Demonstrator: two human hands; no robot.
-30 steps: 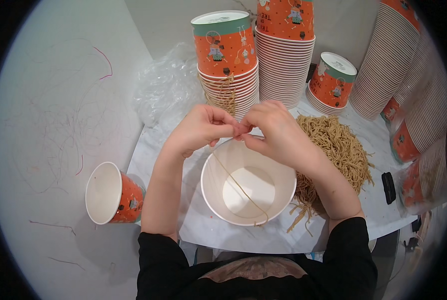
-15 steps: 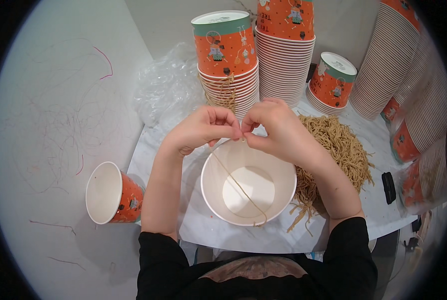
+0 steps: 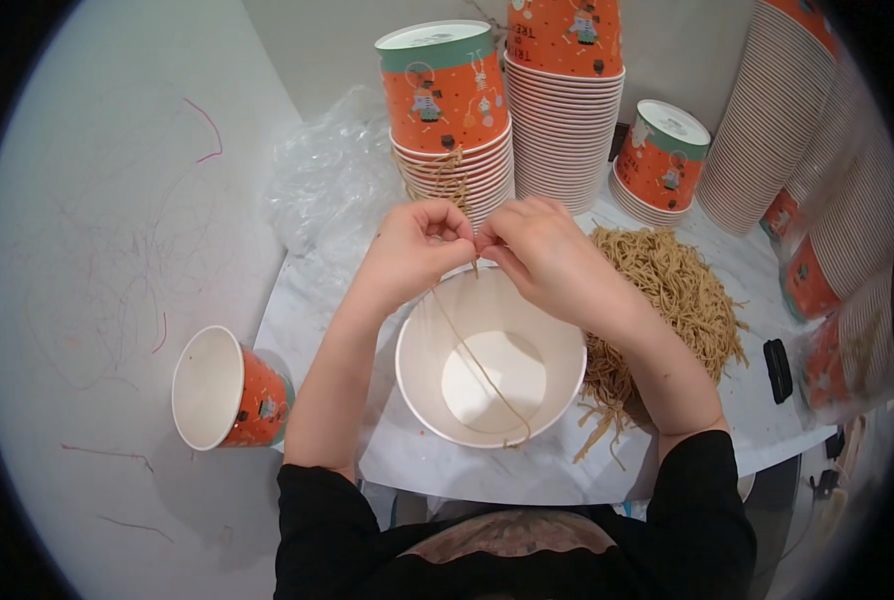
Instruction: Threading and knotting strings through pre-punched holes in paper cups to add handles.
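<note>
- Hanging from the pinched fingertips, a short tip of tan cord (image 3: 475, 269) now shows at the frame's upper middle, more plainly than half a second ago; this suggests the fingers are busy with the cord's end rather than the bucket's wall.
- A long cord (image 3: 484, 372) crosses the white bucket (image 3: 422, 375) at the frame's centre, down to the near rim, and curves a little more slackly than before. Whether it passes through the far wall, I cannot tell.
- Left hand (image 3: 415, 250): thumb and fingertips drawn narrow, holding cord at the far rim.
- Right hand (image 3: 539, 245): also narrow, its fingertips just beside the left ones; its exact grip on the cord is too small to make out.
- Right of centre, a heap of tan cord (image 3: 677, 290) lies beside the right forearm.
- At the upper middle, strands (image 3: 454, 185) drape over an upside-down stack of orange buckets (image 3: 442, 110).
- At the lower left, another orange bucket (image 3: 267, 412) shows its mouth.
- At the upper left of the hands, clear plastic wrap (image 3: 332, 175) lies crumpled.
</note>
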